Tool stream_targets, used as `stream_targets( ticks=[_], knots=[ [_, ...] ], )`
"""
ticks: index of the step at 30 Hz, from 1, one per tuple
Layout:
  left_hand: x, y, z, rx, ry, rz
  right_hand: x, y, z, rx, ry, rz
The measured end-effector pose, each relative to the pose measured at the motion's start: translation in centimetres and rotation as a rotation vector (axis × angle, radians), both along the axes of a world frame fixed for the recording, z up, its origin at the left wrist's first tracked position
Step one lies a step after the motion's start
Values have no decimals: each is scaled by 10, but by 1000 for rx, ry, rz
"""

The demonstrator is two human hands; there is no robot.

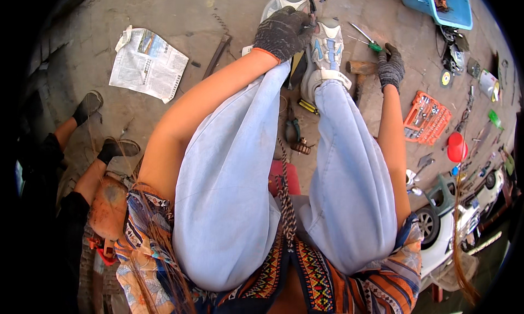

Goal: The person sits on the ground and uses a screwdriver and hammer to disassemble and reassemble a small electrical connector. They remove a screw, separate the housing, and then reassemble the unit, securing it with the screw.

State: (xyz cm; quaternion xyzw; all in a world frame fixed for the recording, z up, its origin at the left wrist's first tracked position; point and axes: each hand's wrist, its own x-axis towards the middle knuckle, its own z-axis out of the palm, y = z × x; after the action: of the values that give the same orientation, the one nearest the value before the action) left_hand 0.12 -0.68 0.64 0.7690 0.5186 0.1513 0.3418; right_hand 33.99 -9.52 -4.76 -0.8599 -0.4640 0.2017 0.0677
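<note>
My left hand (pixel 281 34), in a dark grey knit glove, is beside my shoes. Its fingers are curled around the lower end of a thin dark bar (pixel 311 2); the grip is partly hidden. My right hand (pixel 391 68), also gloved, is over the ground with fingers apart, holding nothing visible. Close by it lies a green-handled screwdriver (pixel 374 46), with a thin shaft beside it. A hammer (pixel 362 68) with a worn brown head rests between my right hand and my right shoe (pixel 327 48). Pliers (pixel 292 129) and a copper-wound part (pixel 301 146) lie between my legs.
A newspaper sheet (pixel 148 64) and a dark metal bar (pixel 217 56) lie at left. An orange socket set (pixel 427 118), red cup (pixel 457 147) and blue basin (pixel 465 19) stand at right. Another person's shoes (pixel 119 149) are far left; a white car (pixel 464 226) is lower right.
</note>
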Motion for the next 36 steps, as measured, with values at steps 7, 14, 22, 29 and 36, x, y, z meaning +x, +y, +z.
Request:
stream_targets(
  ticks=[7,14,22,29,36],
  knots=[
    [-8,0,-21,-101,-239,69,11,0,-2,-175,-85,111],
    [-11,1,-19,-65,-280,105,17,-12,9,-8,45,-47],
    [-10,0,-24,1,-239,90,29,-14,-19,-225,191,-74],
    [-11,-2,-24,-30,-196,117,9,-4,-8,-240,30,70],
    [-8,0,-21,10,-231,87,11,8,12,8,133,51]
  ],
)
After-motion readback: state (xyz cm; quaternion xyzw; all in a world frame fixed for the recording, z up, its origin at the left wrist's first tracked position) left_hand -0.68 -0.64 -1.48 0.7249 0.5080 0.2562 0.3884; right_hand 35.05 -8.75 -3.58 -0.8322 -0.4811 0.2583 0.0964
